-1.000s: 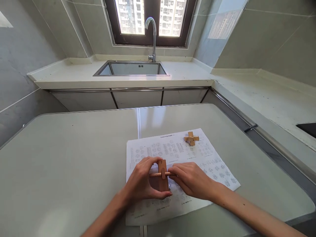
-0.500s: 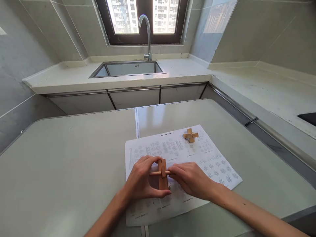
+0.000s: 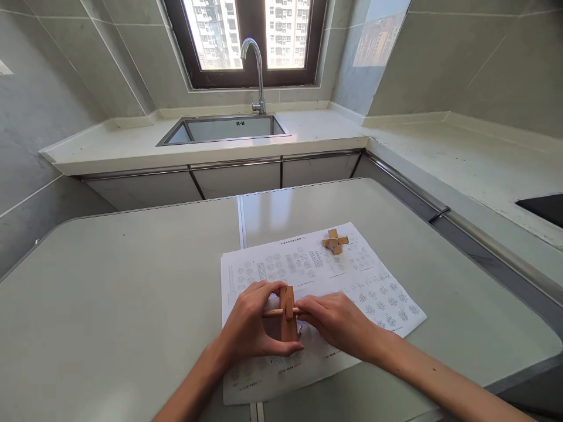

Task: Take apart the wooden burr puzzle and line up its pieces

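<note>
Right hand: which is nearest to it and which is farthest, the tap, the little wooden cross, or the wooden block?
From the right hand:
1. Wooden block: just left of it, between both hands, fingers touching its peg.
2. Little wooden cross: farther back, on the paper's far corner.
3. Tap: farthest, at the sink under the window.

Two bare forearms and hands, nothing being worn

The left hand and right hand are showing no gloves, rings, watch or bracelet; both forearms are running bare to the picture's lower edge, no sleeve cuff showing, fingernails appearing short and unpainted.
</note>
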Motion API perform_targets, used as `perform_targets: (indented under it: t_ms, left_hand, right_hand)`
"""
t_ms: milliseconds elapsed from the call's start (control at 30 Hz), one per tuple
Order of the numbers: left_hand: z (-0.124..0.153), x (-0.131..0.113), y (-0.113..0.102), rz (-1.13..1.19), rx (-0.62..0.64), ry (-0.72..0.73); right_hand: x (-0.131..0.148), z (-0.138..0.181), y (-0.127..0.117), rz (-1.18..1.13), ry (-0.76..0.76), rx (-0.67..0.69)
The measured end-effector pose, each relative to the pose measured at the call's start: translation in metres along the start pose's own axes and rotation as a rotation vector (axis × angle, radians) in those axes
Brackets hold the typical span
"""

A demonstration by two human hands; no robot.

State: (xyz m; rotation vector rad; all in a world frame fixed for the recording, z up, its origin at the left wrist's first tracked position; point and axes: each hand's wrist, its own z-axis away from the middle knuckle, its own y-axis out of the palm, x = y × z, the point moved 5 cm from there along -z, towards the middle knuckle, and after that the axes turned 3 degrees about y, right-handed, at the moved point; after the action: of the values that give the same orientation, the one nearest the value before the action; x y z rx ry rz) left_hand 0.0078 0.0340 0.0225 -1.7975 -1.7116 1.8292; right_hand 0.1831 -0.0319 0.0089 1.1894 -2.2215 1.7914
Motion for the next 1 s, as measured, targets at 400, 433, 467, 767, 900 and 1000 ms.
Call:
perform_targets:
  t_ms: [400,433,467,767,900,1000]
  left_hand:
    - [0.002,-0.002,-0.001,0.041,0.009,0.022]
    - [0.002,-0.001,-0.001,0.054,0.006,0.019]
    - [0.003,0.0,-0.001,0.071,0.004,0.014]
    - [0.004,-0.014,-0.008,0.096,-0.063,0.077]
    - [0.002,-0.029,-0.02,0.079,-0.121,0.127]
    - [0.001,-0.03,-0.038,0.169,-0.204,0.103]
  right_hand:
    - [-0.001,0.002,-0.007,0.014,-0.061,0.011]
    - [0.0,0.002,-0.007,0.022,-0.064,0.009]
    - [0.001,0.001,-0.007,0.027,-0.066,0.012]
    - [0.015,-0.002,-0.01,0.138,-0.081,0.05]
    - [0.02,-0.003,-0.013,0.201,-0.111,0.054]
    - [0.021,-0.002,-0.012,0.21,-0.116,0.062]
